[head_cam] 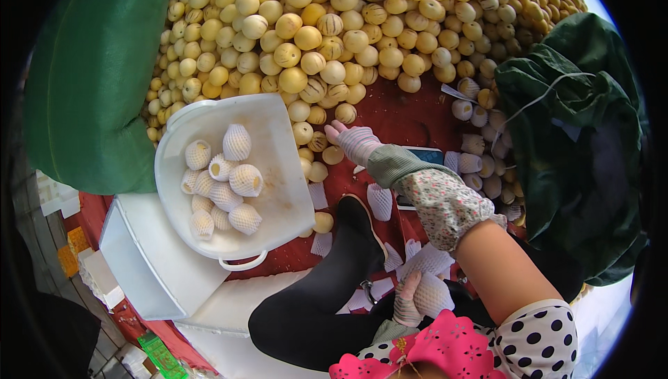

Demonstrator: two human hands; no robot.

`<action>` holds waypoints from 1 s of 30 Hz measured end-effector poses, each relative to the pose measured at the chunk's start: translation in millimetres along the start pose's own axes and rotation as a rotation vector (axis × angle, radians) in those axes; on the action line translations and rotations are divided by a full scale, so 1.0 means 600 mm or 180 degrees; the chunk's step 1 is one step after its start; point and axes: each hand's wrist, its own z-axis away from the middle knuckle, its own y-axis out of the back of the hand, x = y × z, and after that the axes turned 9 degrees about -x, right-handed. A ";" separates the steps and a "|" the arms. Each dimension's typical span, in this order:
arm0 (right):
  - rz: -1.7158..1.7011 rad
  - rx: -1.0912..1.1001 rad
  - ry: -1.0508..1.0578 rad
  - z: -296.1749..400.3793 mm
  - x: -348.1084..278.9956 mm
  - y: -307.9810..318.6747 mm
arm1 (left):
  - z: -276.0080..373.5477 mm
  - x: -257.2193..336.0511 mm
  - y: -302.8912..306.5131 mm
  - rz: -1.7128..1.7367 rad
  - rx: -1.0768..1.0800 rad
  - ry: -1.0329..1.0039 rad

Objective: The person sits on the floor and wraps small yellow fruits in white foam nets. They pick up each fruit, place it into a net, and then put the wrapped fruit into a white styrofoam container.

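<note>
My right hand [347, 139], in a striped fingerless glove, reaches to the edge of a large heap of yellow pepino melons [308, 37]. Its fingers are extended and hold nothing visible. One melon [333, 154] lies just below the fingers. Low in the view, my left hand [409, 298] grips a white foam net sleeve [434, 295]; whether a fruit is inside is unclear. More foam net sleeves [425, 261] lie against it. A white plastic tub [279, 170] at the left holds several melons in foam nets [245, 181].
A red cloth [396, 113] lies under the fruit. Netted melons [469, 162] lie beside a dark green bag [579, 170] at the right. A phone [428, 154] is partly behind my right forearm. White foam boxes [167, 254] and a full green sack [94, 81] stand at the left.
</note>
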 end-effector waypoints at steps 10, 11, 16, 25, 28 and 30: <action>-0.4691 -0.0468 0.0076 0.115 0.042 0.005 | -0.007 0.028 -0.025 -0.0291 0.0097 -0.0633; -0.5525 -0.0480 0.0278 0.160 0.047 0.007 | -0.007 0.029 -0.023 -0.0463 0.0073 -0.0931; -0.7092 -0.0625 0.0472 0.353 0.020 0.024 | -0.001 0.030 -0.017 -0.1134 0.0622 -0.1497; -0.7200 -0.0233 0.0362 0.542 -0.041 -0.019 | 0.052 0.011 -0.014 -0.1970 -0.0164 -0.2089; -0.7165 -0.0097 0.0599 0.584 -0.067 -0.032 | 0.069 0.007 0.006 -0.2437 -0.0160 -0.1856; -0.6809 0.0567 0.0715 0.630 -0.080 -0.026 | 0.071 0.010 0.020 -0.2076 -0.0523 -0.1358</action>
